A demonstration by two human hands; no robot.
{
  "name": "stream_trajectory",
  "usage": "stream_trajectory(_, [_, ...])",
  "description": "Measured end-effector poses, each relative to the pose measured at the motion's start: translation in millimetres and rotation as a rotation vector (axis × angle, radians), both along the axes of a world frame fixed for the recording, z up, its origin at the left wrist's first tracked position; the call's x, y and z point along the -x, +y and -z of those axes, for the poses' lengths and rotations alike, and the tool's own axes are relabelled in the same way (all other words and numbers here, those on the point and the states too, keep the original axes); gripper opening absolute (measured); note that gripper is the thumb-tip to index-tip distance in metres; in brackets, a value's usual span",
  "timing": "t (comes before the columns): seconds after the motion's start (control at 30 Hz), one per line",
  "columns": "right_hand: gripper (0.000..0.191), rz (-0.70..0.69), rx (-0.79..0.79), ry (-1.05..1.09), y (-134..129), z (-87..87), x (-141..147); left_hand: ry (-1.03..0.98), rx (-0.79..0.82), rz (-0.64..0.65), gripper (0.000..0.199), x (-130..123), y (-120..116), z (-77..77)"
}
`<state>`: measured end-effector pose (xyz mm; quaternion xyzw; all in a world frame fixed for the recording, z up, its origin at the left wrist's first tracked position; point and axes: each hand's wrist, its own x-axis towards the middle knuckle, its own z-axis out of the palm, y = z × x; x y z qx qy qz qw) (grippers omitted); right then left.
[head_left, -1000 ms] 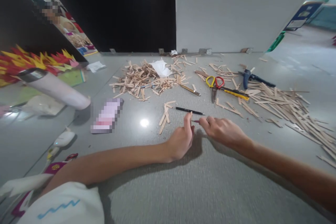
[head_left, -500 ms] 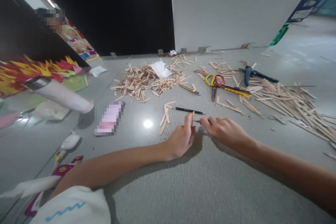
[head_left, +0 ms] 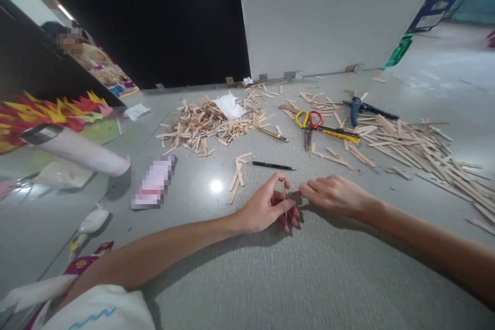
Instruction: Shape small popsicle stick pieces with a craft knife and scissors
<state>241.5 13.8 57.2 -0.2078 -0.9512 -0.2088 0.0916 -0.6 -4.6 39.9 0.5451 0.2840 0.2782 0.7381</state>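
Observation:
Between the thumb and index finger of my left hand (head_left: 270,203) a thin wooden stick (head_left: 285,195) stands upright, seen edge-on; the other fingers curl loosely behind it. My right hand (head_left: 334,193) is closed in a pinch just to the right. From its fingertips a small dark, narrow thing (head_left: 296,193) points toward the stick; its kind is too small to tell. Beyond my hands a black pen-like tool (head_left: 273,165) lies on the grey floor (head_left: 232,278), with a few cut sticks (head_left: 237,178) to its left.
Farther off are a pile of short stick pieces (head_left: 193,126), white paper (head_left: 230,106), scissors (head_left: 308,134), a yellow-black cutter (head_left: 338,134), a dark blue hand tool (head_left: 355,111) and long sticks (head_left: 421,152). A cardboard tube (head_left: 83,152) and glue gun (head_left: 79,265) lie left. A person (head_left: 93,54) is behind the panel.
My left hand has turned and opened its lower fingers, so the stick now shows at more of its length. My right hand stays close beside it. The whole view has shifted slightly.

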Motion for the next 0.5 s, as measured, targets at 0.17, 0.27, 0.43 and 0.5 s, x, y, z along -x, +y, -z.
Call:
stream_trajectory(0.17, [0.033, -0.06, -0.05, 0.001, 6.6, -5.0, -6.0, 0.022, 0.053, 0.005, 0.054, -0.3, -0.5, -1.6])
stream_trajectory(0.27, [0.036, -0.071, -0.083, -0.004, 7.4, -8.2, -5.4, 0.037, 0.097, 0.01, 0.055, -1.4, 0.5, -3.4])
stream_trajectory(0.43, [0.036, -0.052, -0.067, -0.035, 3.7, -9.1, -1.5, 0.029, 0.111, -0.002, 0.054, -0.7, 0.3, -3.1])
stream_trajectory(0.5, [0.035, -0.016, -0.006, -0.029, 2.3, -12.4, -8.8, 0.022, 0.109, -0.023, 0.054, 1.4, 1.6, -1.9])
